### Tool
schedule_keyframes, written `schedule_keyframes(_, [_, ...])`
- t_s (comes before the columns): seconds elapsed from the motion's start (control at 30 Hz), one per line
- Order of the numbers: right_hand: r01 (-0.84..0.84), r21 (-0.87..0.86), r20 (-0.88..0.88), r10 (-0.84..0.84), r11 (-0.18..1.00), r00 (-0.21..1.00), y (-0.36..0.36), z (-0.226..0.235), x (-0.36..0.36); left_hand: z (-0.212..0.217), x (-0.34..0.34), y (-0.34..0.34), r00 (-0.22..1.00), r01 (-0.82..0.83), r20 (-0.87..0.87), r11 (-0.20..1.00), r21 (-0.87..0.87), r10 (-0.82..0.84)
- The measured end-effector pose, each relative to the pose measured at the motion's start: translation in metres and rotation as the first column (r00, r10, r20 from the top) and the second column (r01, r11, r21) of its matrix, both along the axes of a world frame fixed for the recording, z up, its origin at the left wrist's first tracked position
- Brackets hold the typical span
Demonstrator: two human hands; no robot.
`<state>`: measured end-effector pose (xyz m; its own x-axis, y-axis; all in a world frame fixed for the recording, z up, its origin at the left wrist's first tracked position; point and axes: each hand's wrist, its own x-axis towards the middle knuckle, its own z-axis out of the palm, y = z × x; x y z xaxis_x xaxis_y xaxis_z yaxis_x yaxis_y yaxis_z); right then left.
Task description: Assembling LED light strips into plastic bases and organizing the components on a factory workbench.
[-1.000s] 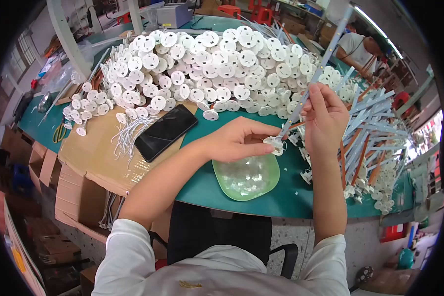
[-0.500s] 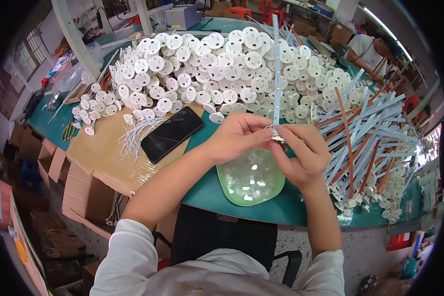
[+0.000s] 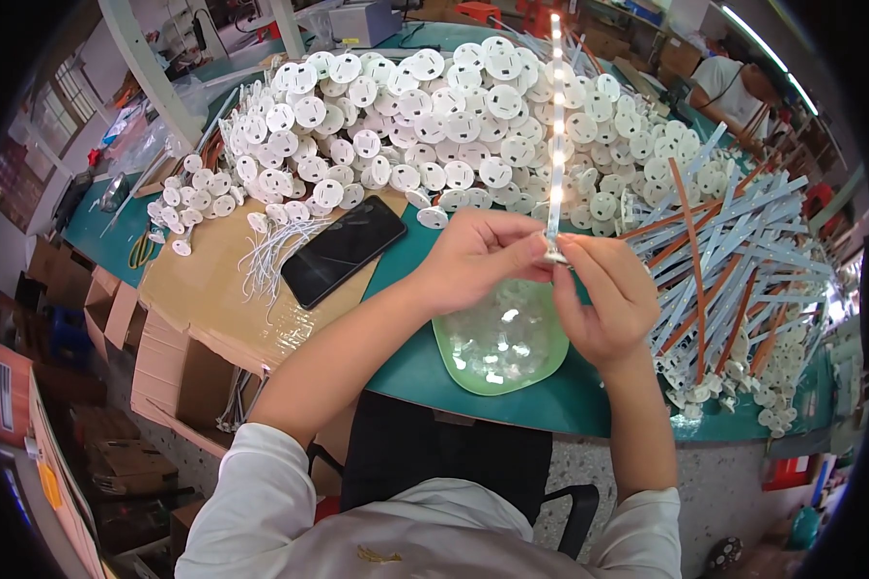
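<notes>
You have one LED strip [image 3: 554, 135] held upright above one green tray [image 3: 473, 372], beside one black phone [image 3: 343, 249]. The white discs [image 3: 425, 106] are too many to count. Your left hand [image 3: 478, 256] and right hand [image 3: 603, 299] both pinch shut on the strip's lower end.

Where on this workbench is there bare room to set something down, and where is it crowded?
Bare green table shows between the phone and the green tray, and cardboard left of the phone. The white discs crowd the back; the strips crowd the right.
</notes>
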<state>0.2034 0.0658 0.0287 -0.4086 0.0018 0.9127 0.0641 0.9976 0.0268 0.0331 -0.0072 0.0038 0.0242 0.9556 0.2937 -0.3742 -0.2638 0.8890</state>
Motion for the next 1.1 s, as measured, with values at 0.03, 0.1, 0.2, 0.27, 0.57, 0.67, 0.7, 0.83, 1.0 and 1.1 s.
schedule_keyframes(0.03, [-0.022, -0.007, 0.002, 0.022, 1.0, 1.0, 0.001, -0.001, 0.001, -0.001, -0.001, 0.0, 1.0, 0.003, 0.006, 1.0, -0.017, -0.003])
schedule_keyframes(0.1, [-0.044, -0.043, 0.036, 0.046, 0.998, 0.998, 0.001, 0.001, 0.001, -0.002, -0.006, 0.006, 0.996, 0.037, 0.08, 0.999, -0.018, -0.035])
schedule_keyframes(0.2, [-0.027, -0.018, 0.014, 0.028, 0.999, 1.0, 0.002, -0.005, -0.002, 0.001, -0.007, 0.004, 0.997, -0.059, -0.055, 0.997, 0.059, 0.062])
schedule_keyframes(0.27, [-0.026, -0.015, -0.033, 0.025, 1.0, 0.999, 0.003, -0.006, -0.007, 0.002, -0.006, 0.007, 0.993, -0.077, -0.079, 0.993, 0.089, 0.084])
schedule_keyframes(0.57, [-0.11, 0.044, -0.126, 0.115, 0.993, 0.985, 0.003, -0.012, -0.003, 0.009, -0.014, -0.005, 0.983, -0.029, -0.163, 0.954, 0.298, 0.08])
schedule_keyframes(0.67, [-0.129, 0.067, -0.109, 0.136, 0.989, 0.985, 0.009, -0.014, -0.004, 0.009, -0.017, -0.006, 0.974, -0.028, -0.209, 0.96, 0.279, 0.089])
schedule_keyframes(0.7, [-0.134, 0.061, -0.107, 0.14, 0.989, 0.984, 0.007, -0.018, -0.007, 0.007, -0.018, -0.005, 0.974, -0.034, -0.206, 0.961, 0.273, 0.093])
schedule_keyframes(0.83, [-0.107, -0.344, 0.033, 0.126, 0.933, 0.992, -0.005, -0.013, 0.004, 0.006, -0.028, 0.007, 0.982, -0.169, -0.03, 0.941, 0.293, 0.186])
schedule_keyframes(1.0, [-0.246, -0.503, 0.537, 0.522, 0.829, 0.663, -0.023, -0.034, -0.011, 0.02, -0.028, 0.003, 0.958, -0.287, 0.034, 0.944, 0.165, 0.285])
schedule_keyframes(1.1, [-0.197, -0.539, 0.602, 0.538, 0.819, 0.59, -0.029, -0.038, -0.011, 0.008, -0.04, 0.01, 0.964, -0.233, -0.095, 0.961, 0.151, 0.249])
